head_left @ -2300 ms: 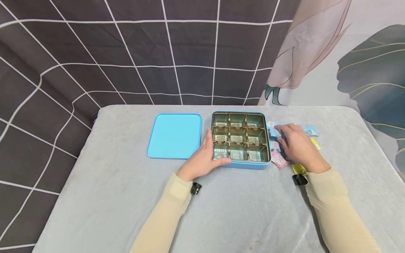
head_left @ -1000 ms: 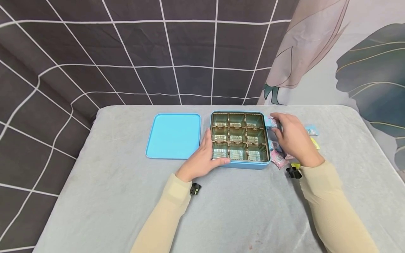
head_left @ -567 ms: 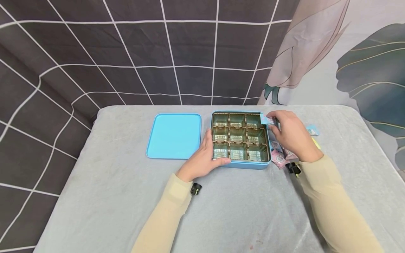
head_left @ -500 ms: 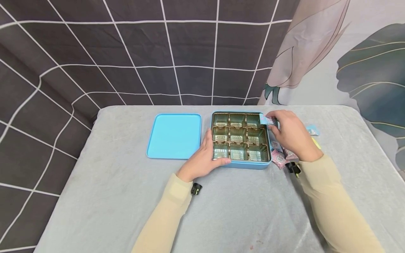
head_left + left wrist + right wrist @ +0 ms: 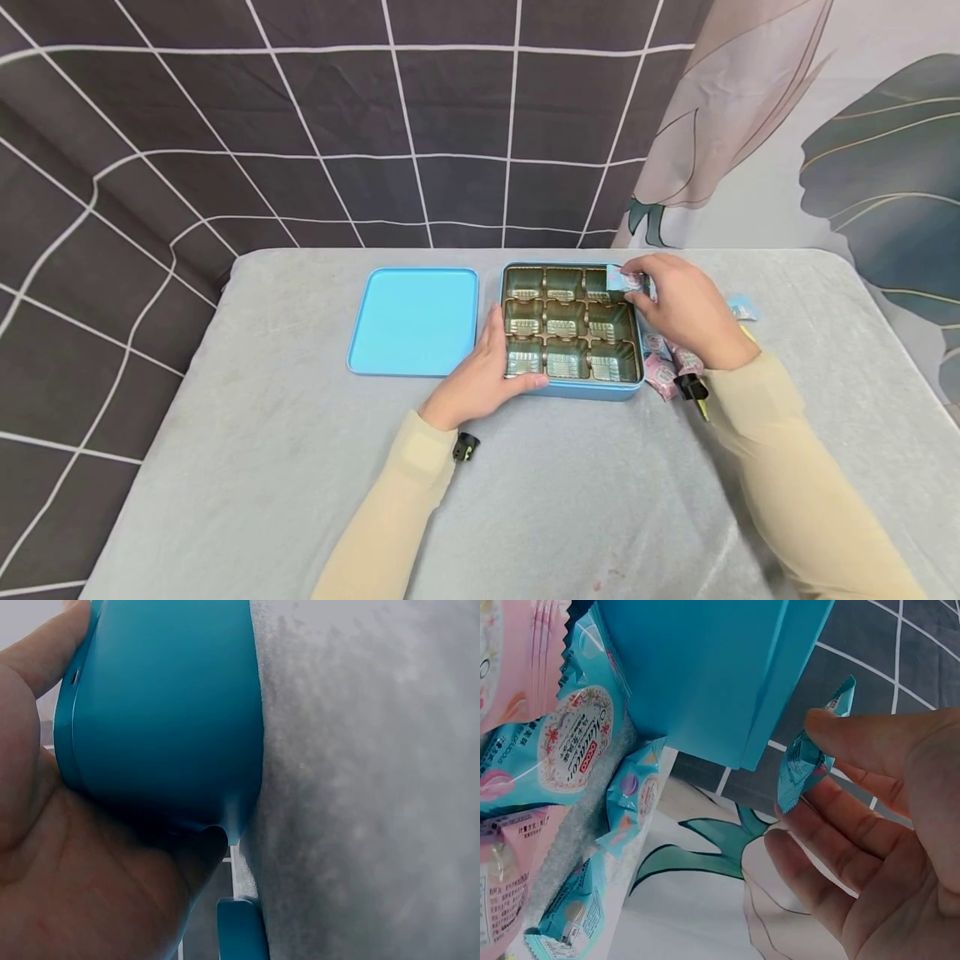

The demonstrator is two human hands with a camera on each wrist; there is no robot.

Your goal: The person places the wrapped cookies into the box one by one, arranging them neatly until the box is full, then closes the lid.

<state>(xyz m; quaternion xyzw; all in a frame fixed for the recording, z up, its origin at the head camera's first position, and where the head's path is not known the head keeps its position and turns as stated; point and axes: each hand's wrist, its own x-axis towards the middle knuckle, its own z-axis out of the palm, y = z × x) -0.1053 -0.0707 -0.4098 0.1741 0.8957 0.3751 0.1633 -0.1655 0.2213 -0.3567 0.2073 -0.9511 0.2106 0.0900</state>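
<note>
A blue tin point(image 5: 592, 392) holds a gold tray point(image 5: 566, 337) with bare square compartments. My left hand point(image 5: 480, 375) rests against the tin's near left corner, fingers straight along its left side and thumb on the front rim. The left wrist view shows the palm close to the tin's blue wall point(image 5: 165, 705). Between thumb and fingers, my right hand point(image 5: 686, 304) pinches a blue-wrapped macaron point(image 5: 618, 279), raised over the far right compartment. In the right wrist view this macaron point(image 5: 802, 769) appears edge-on, beyond the tin wall point(image 5: 697, 675).
The blue lid point(image 5: 412, 321) lies left of the tin. To its right are several wrapped macarons, including a pink packet point(image 5: 660, 375) and a blue packet point(image 5: 742, 308), some partly hidden by the right arm. Grey cloth point(image 5: 262, 467) covers the table, with a dark checked curtain point(image 5: 465, 100) behind.
My right hand has taken a blue-wrapped macaron from the pile, raised it and moved left, from beside the tin to over its far right compartment. The left hand stays still.
</note>
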